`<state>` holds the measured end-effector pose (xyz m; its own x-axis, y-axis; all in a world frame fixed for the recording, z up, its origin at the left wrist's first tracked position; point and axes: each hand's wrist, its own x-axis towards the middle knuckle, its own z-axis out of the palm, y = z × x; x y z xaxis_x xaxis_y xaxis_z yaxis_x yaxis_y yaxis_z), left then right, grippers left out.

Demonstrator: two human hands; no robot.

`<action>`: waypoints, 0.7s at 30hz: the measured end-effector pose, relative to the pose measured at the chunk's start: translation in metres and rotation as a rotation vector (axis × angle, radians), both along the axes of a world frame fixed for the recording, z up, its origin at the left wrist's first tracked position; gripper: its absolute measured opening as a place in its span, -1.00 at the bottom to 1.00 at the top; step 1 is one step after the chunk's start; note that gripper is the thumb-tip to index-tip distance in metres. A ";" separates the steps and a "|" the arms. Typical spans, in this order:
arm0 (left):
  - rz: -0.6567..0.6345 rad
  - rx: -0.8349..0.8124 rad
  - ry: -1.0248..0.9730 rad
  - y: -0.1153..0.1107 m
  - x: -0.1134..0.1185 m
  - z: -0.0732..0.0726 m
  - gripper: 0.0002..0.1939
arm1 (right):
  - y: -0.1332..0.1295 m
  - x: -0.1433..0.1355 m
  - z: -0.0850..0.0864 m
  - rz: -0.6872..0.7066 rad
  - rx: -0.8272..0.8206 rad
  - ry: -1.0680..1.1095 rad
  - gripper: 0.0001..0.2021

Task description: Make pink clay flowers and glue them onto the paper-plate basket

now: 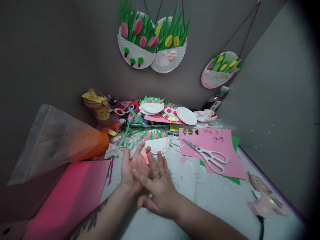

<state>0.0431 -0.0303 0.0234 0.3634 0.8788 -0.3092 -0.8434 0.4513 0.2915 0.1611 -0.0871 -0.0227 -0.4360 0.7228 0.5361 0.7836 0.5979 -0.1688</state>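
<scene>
My left hand (135, 170) is palm up over the table with its fingers apart. A small pink piece (145, 157), perhaps clay, lies at its fingers. Over the left palm, my right hand (158, 186) is spread palm down, its fingers touching or very near the left hand. Whether the right fingers press on the pink piece is hard to tell. Just beyond the fingertips lies a white paper plate (157, 146) with green paper grass and pink tulips along its top.
White-handled scissors (211, 158) lie on pink paper (225, 140) at the right. An orange item in a plastic bag (57, 140) and a cup (101, 111) stand left. Decorated plates (186, 115) and supplies line the back. A pink device (265, 203) sits front right.
</scene>
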 end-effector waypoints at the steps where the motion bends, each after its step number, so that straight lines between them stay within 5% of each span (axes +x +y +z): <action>1: -0.029 -0.010 0.012 0.000 0.000 0.000 -0.41 | 0.000 0.000 0.000 -0.025 -0.004 0.003 -0.04; 6: 0.044 0.057 -0.019 0.001 -0.001 0.001 -0.41 | -0.002 -0.001 -0.001 -0.011 -0.006 -0.017 -0.08; 21: -0.026 0.034 -0.006 0.000 0.001 0.002 -0.40 | -0.002 -0.001 0.002 -0.054 -0.042 0.010 -0.13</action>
<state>0.0442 -0.0306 0.0249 0.3877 0.8790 -0.2775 -0.8333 0.4629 0.3020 0.1598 -0.0895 -0.0204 -0.3909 0.7667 0.5092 0.8125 0.5474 -0.2006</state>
